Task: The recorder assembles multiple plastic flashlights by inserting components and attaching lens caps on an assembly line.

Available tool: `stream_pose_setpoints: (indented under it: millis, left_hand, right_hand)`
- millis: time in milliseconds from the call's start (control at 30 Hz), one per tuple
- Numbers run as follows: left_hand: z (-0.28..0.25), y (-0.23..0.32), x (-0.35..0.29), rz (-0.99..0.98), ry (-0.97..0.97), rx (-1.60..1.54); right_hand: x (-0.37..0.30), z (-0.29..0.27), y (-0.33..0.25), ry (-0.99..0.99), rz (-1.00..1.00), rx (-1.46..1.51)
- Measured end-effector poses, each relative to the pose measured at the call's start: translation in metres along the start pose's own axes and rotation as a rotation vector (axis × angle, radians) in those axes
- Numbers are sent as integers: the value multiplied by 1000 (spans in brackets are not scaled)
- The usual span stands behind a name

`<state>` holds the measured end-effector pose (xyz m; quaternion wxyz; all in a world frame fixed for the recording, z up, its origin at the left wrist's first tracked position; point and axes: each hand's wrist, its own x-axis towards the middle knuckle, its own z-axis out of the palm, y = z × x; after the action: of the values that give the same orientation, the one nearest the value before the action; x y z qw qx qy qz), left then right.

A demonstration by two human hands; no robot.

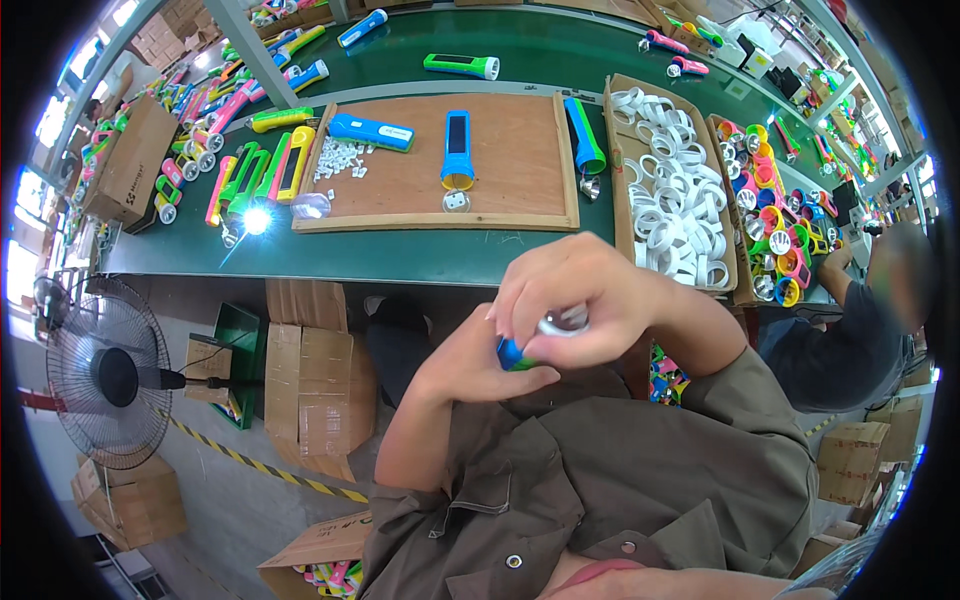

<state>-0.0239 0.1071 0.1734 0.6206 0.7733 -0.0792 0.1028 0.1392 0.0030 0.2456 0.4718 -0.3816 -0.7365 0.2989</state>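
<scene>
In front of my chest, my left hand point(470, 360) is closed around a flashlight point(512, 353), whose blue and green body shows only in part between my fingers. My right hand point(590, 285) curls over its head end, fingers gripping a white ring point(552, 328) with a shiny reflector inside. Most of the body is hidden by both hands. Beyond them, a wooden tray point(400, 222) on the green bench bears a blue flashlight point(457, 150) with its reflector out at the end, another blue flashlight point(370, 132) and a heap of small white pieces point(340, 160).
Right of the tray stand a blue-green flashlight point(583, 137), a carton of white rings point(665, 190) and a box of colourful flashlight parts point(775, 220). Several flashlights, one lit point(256, 220), lie left. A fan point(110, 375) and cartons point(320, 390) stand below; a co-worker point(840, 340) sits right.
</scene>
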Motion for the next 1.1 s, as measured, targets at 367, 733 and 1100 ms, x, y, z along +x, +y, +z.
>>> stream_pose_setpoints:
  millis: [367, 733, 1100]
  left_hand:
    - [40, -54, -14, -356, 471, 66]
    - [87, -110, -38, -257, 828, 336]
    - [73, -103, -115, -117, 647, -221]
  right_hand:
    - [-22, 22, 61, 243, 386, -141]
    - [-42, 70, 81, 278, 443, -305]
    - [-28, 22, 14, -119, 653, -361]
